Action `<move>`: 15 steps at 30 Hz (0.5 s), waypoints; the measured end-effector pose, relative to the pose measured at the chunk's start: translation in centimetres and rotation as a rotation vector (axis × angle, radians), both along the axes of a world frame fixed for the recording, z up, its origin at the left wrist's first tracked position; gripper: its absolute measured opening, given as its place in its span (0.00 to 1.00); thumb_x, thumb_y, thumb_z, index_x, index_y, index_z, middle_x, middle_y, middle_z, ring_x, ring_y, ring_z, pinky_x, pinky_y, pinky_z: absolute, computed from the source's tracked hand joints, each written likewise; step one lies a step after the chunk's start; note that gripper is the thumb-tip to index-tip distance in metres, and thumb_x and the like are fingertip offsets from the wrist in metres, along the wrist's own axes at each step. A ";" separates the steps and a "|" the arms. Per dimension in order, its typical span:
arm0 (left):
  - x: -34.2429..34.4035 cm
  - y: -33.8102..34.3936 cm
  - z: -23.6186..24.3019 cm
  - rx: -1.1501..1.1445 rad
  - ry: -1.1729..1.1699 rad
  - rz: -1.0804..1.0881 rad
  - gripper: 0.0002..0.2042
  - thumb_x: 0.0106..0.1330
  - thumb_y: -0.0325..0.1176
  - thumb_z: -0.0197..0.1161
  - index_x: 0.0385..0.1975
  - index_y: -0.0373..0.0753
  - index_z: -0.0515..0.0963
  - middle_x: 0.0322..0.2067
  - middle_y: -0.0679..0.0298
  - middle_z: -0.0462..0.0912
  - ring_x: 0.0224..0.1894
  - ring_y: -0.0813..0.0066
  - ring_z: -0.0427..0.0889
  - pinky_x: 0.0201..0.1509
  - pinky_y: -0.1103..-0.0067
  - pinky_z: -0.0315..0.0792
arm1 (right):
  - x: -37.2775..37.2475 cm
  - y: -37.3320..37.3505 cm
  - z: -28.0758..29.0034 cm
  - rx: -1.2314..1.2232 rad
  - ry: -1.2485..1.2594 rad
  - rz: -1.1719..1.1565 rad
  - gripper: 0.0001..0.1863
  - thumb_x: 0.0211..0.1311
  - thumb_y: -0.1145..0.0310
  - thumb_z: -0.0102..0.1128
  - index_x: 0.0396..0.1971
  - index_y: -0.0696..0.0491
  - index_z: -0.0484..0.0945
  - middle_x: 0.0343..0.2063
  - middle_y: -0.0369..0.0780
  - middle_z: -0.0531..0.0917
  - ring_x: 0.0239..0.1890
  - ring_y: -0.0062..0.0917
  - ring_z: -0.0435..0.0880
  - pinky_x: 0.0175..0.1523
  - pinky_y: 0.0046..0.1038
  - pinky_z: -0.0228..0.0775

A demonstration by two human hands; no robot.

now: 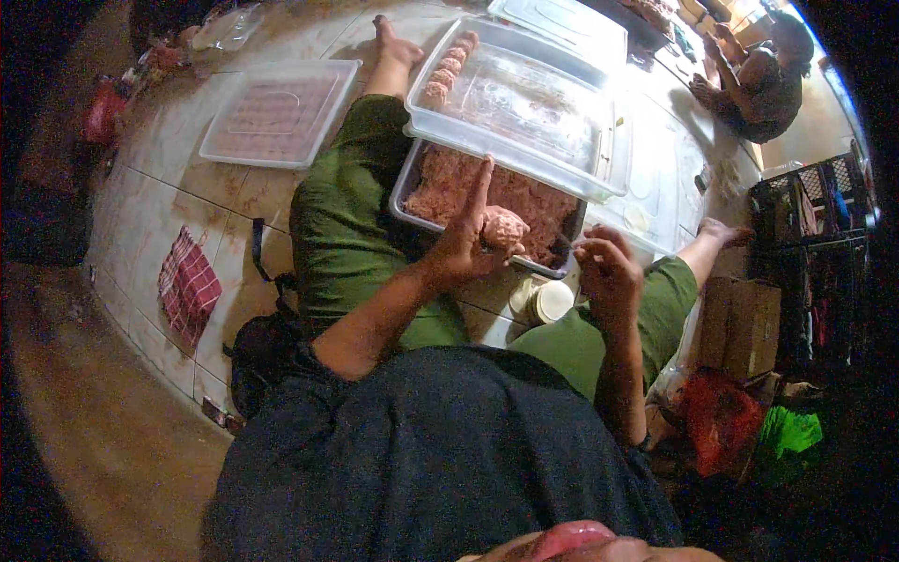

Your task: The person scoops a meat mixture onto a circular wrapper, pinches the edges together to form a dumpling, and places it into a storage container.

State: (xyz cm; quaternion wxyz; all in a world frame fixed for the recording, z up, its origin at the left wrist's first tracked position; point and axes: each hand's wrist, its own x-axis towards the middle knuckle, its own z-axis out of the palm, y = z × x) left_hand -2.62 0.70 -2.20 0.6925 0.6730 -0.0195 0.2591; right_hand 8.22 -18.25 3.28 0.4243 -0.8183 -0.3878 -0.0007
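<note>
My left hand (456,248) cups a pale pink lump of minced meat (504,228), palm up with the thumb raised. Beneath it, between my legs, a tub (401,192) holds a mass of reddish mince (449,183). My right hand (611,272) is just right of the tub, its fingers pinched together; a thin dark thing seems to show at the fingertips, too small to make out. Resting over the tub's far side is a clear plastic tray (552,173), with a row of shaped meat pieces (449,70) along its left side.
A lidded, filled container (281,112) lies on the tiles at left, beyond a red checked cloth (190,281). Small round cream tubs (551,302) sit by my right thigh. Dark crates (805,234), a cardboard box (740,323) and another person (768,80) are at right.
</note>
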 end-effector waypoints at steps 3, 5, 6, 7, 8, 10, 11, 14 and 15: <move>0.2 0.1 -0.3 0.024 0.117 -0.061 0.42 0.51 0.28 0.67 0.63 0.36 0.47 0.29 0.63 0.75 0.33 0.76 0.73 0.40 0.80 0.69 | -1.7 0.4 -0.6 0.009 0.042 0.097 0.06 0.45 0.76 0.65 0.26 0.54 0.79 0.34 0.41 0.79 0.39 0.29 0.79 0.43 0.26 0.72; 0.2 0.6 -0.7 0.126 0.072 -0.055 0.31 0.52 0.30 0.66 0.56 0.35 0.60 0.29 0.64 0.75 0.34 0.78 0.73 0.39 0.81 0.69 | -2.4 1.3 -0.7 0.066 -0.090 0.147 0.05 0.48 0.77 0.65 0.27 0.57 0.80 0.37 0.40 0.77 0.35 0.23 0.78 0.36 0.22 0.73; 0.4 1.1 -1.0 0.211 -0.033 -0.037 0.25 0.52 0.31 0.65 0.51 0.35 0.66 0.29 0.64 0.76 0.33 0.79 0.73 0.38 0.81 0.70 | -2.7 1.5 -0.6 0.070 -0.136 0.121 0.05 0.47 0.77 0.66 0.27 0.58 0.80 0.37 0.41 0.77 0.36 0.23 0.78 0.36 0.22 0.73; 0.3 1.2 -1.0 0.181 -0.039 -0.054 0.20 0.52 0.31 0.64 0.45 0.35 0.70 0.29 0.65 0.76 0.33 0.80 0.74 0.38 0.81 0.70 | -3.0 1.6 -0.5 0.074 -0.181 0.089 0.06 0.46 0.77 0.67 0.27 0.58 0.81 0.37 0.41 0.77 0.36 0.24 0.79 0.36 0.22 0.73; 0.3 1.3 -0.9 0.150 -0.045 -0.070 0.16 0.52 0.32 0.64 0.39 0.35 0.73 0.28 0.65 0.76 0.33 0.80 0.74 0.37 0.81 0.70 | -3.0 1.7 -0.5 0.091 -0.152 0.045 0.07 0.43 0.76 0.69 0.26 0.57 0.81 0.38 0.40 0.77 0.37 0.24 0.79 0.38 0.23 0.74; -0.3 1.1 -0.6 -0.138 0.138 -0.159 0.09 0.51 0.33 0.63 0.28 0.35 0.75 0.27 0.66 0.76 0.32 0.81 0.74 0.35 0.82 0.70 | -2.6 1.6 -1.3 0.140 -0.177 0.157 0.08 0.42 0.76 0.69 0.26 0.57 0.81 0.38 0.41 0.77 0.38 0.24 0.79 0.38 0.24 0.74; -0.3 1.2 -0.5 -0.129 0.144 -0.159 0.10 0.50 0.33 0.64 0.28 0.35 0.75 0.27 0.66 0.77 0.31 0.80 0.74 0.35 0.81 0.70 | -2.4 1.8 -1.5 0.166 -0.191 0.211 0.08 0.42 0.76 0.70 0.26 0.57 0.81 0.38 0.41 0.77 0.38 0.24 0.79 0.38 0.24 0.74; -0.4 1.7 -0.6 -0.102 0.164 -0.149 0.10 0.50 0.32 0.63 0.29 0.36 0.74 0.25 0.66 0.77 0.30 0.80 0.75 0.35 0.81 0.71 | -2.6 3.0 -0.8 0.077 -0.281 0.215 0.08 0.42 0.78 0.69 0.26 0.57 0.81 0.38 0.43 0.76 0.38 0.26 0.80 0.38 0.24 0.75; -0.5 2.0 -0.7 -0.090 0.174 -0.142 0.09 0.50 0.31 0.63 0.29 0.36 0.74 0.25 0.66 0.77 0.30 0.79 0.75 0.34 0.81 0.71 | -2.6 3.3 -0.7 0.041 -0.287 0.199 0.08 0.42 0.78 0.69 0.25 0.57 0.81 0.38 0.44 0.76 0.38 0.27 0.80 0.38 0.25 0.75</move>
